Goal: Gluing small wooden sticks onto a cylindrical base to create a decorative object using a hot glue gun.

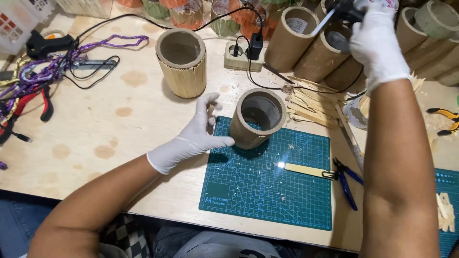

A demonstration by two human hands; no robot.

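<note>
One stained plywood table, green cutting mat, stacked cardboard tubes

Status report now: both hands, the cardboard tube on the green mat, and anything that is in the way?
Left hand steadies cardboard tube on green mat. Right hand raised, gripping black tool. Wooden stick and blue pliers lie beside it, apart.

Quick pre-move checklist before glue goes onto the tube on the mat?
1. Left hand in white glove steadies the bare cardboard tube: ok.
2. Tube stands upright on the green cutting mat: ok.
3. Right hand grips the black glue gun: ok.
4. Gun's cord runs to the beige power strip: cannot tell.
5. Flat wooden stick lies ready on the mat: ok.
</note>
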